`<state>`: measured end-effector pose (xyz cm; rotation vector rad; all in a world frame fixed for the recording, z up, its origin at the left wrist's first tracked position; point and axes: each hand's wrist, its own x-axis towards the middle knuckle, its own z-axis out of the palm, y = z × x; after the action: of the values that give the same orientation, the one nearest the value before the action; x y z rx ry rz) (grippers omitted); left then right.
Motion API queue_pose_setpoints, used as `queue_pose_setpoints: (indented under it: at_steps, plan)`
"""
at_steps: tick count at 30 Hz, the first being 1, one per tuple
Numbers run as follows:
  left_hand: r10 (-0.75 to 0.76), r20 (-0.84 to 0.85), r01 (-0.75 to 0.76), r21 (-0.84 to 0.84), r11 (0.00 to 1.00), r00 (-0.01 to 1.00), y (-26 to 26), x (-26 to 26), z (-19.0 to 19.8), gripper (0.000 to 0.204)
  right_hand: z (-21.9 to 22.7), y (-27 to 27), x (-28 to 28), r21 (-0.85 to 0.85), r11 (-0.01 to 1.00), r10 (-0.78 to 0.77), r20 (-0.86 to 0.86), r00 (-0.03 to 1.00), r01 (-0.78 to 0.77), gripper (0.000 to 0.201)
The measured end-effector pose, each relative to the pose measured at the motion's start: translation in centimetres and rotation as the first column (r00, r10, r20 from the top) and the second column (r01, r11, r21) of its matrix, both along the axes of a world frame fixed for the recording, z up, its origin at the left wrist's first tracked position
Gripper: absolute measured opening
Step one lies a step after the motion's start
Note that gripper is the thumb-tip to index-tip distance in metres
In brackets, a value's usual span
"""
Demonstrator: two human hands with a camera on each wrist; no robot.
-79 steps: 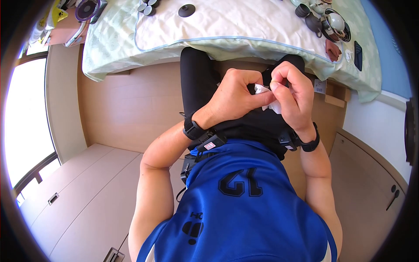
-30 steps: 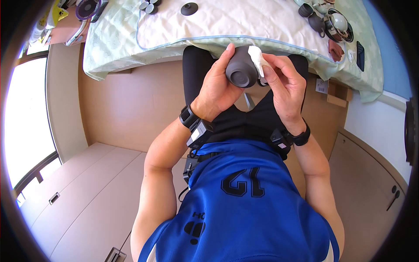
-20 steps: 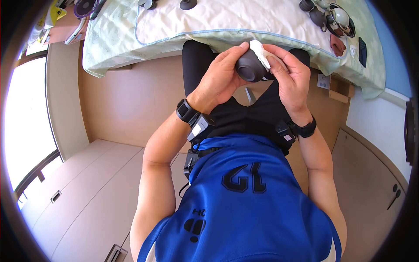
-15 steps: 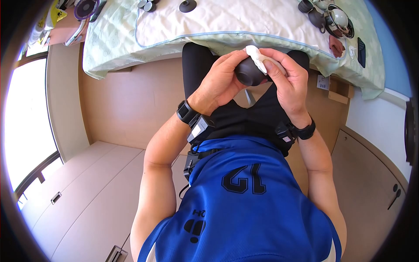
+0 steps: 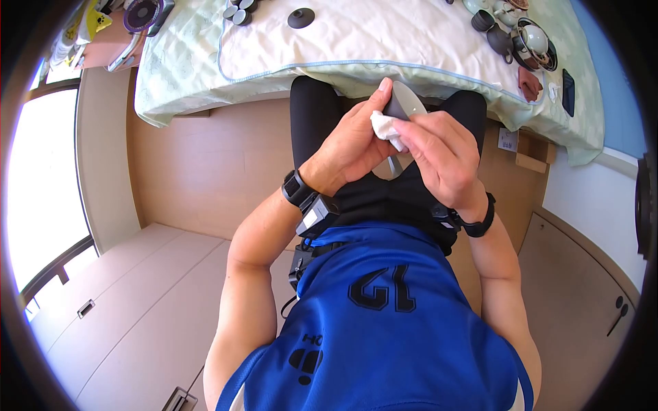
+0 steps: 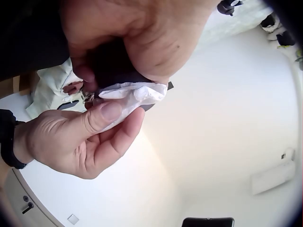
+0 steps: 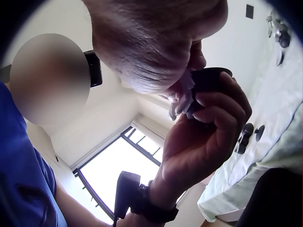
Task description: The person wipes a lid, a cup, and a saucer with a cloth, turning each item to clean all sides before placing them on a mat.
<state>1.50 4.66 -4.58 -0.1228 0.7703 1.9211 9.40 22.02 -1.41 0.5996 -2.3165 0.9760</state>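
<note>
My left hand (image 5: 353, 147) curled round a small dark cup (image 5: 403, 107), held over my lap below the bed's near edge. My right hand (image 5: 439, 154) pinched soft tissue (image 5: 386, 127) against it. Judged light, hard, breakable; hold by the body.

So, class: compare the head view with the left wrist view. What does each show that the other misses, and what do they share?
Only the head view shows the blue shirt, the quilted table cover and the tea ware on it. Only the left wrist view shows the right thumb pressing the tissue from below. Both show the left hand gripping the dark cup and the right hand holding the tissue against it.
</note>
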Motion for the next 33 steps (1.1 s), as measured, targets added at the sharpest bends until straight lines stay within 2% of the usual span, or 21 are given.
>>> queue_pose_setpoints:
  at_steps: [3, 12, 13, 14, 16, 17, 19, 20, 21, 23, 24, 25, 27, 31, 33]
  plan:
    - [0.020, 0.027, -0.022, 0.105, 0.994, 0.999, -0.1, 0.2, -0.5, 0.054, 0.3, 0.4, 0.2, 0.052, 0.999, 0.021, -0.106, 0.994, -0.016, 0.037]
    - [0.046, 0.065, -0.054, 0.134, 0.990, 0.997, 0.3, 1.2, 0.3, 0.066, 1.1, 1.1, 1.5, 0.126, 0.991, -0.008, -0.222, 0.975, 0.037, 0.033]
    - [0.048, 0.052, -0.054, 0.123, 0.991, 0.997, 0.5, 1.2, 1.3, 0.068, 1.3, 1.2, 1.9, 0.085, 0.996, -0.021, -0.214, 0.977, 0.041, 0.030]
    - [0.110, 0.087, -0.113, 0.036, 0.993, 0.990, 1.0, 1.6, 2.6, 0.061, 1.4, 1.4, 2.3, 0.045, 0.998, -0.034, -0.205, 0.978, 0.044, 0.027]
    - [0.113, 0.090, -0.125, 0.130, 0.984, 0.989, 0.7, 1.2, 1.3, 0.062, 1.3, 1.7, 2.9, -0.068, 0.994, -0.097, -0.210, 0.973, 0.085, 0.019]
    - [0.114, 0.091, -0.129, 0.176, 0.976, 0.989, 0.5, 0.9, 0.8, 0.062, 1.1, 1.8, 2.9, -0.189, 0.975, -0.146, -0.149, 0.978, 0.117, 0.019]
    - [0.129, 0.054, -0.133, 0.078, 0.988, 0.990, -0.3, 1.2, 1.4, 0.059, 0.9, 2.1, 3.1, -0.409, 0.890, -0.232, -0.022, 0.973, 0.203, 0.019]
    - [0.118, 0.013, -0.118, 0.046, 0.992, 0.993, -0.1, 1.5, 1.7, 0.057, 1.2, 2.5, 3.4, -0.455, 0.851, -0.223, 0.137, 0.965, 0.261, 0.019]
    - [0.096, -0.046, -0.095, 0.033, 0.995, 0.994, 0.5, 1.1, 2.0, 0.055, 1.6, 2.7, 3.1, -0.425, 0.860, -0.239, 0.151, 0.959, 0.281, 0.019]
    - [0.118, -0.183, -0.136, -0.089, 0.987, 0.976, 0.9, 1.8, 2.7, 0.049, 3.4, 3.4, 1.9, -0.218, 0.952, -0.199, 0.093, 0.976, 0.215, 0.021]
    - [0.050, -0.254, -0.068, -0.062, 0.996, 0.966, 0.2, 1.7, 1.9, 0.047, 3.0, 3.2, 1.8, -0.223, 0.958, -0.156, 0.122, 0.980, 0.181, 0.023]
    - [-0.011, -0.320, -0.006, -0.050, 0.999, 0.947, -0.3, 1.5, 1.3, 0.045, 2.7, 3.0, 1.5, -0.185, 0.970, -0.146, 0.073, 0.987, 0.157, 0.020]
    - [-0.068, -0.379, 0.038, -0.087, 0.995, 0.923, 0.0, 1.4, 1.5, 0.044, 1.6, 3.2, 1.7, -0.124, 0.985, -0.109, 0.071, 0.992, 0.117, 0.027]
    - [-0.154, -0.547, 0.068, -0.174, 0.982, 0.823, -0.6, 1.0, 1.9, 0.055, 0.6, 3.0, 2.4, -0.173, 0.977, -0.093, 0.198, 0.976, 0.128, 0.024]
    - [-0.094, -0.659, -0.024, -0.168, 0.986, 0.747, -0.3, 1.2, 1.6, 0.057, 0.4, 2.5, 2.9, -0.219, 0.964, -0.079, 0.298, 0.951, 0.149, 0.021]
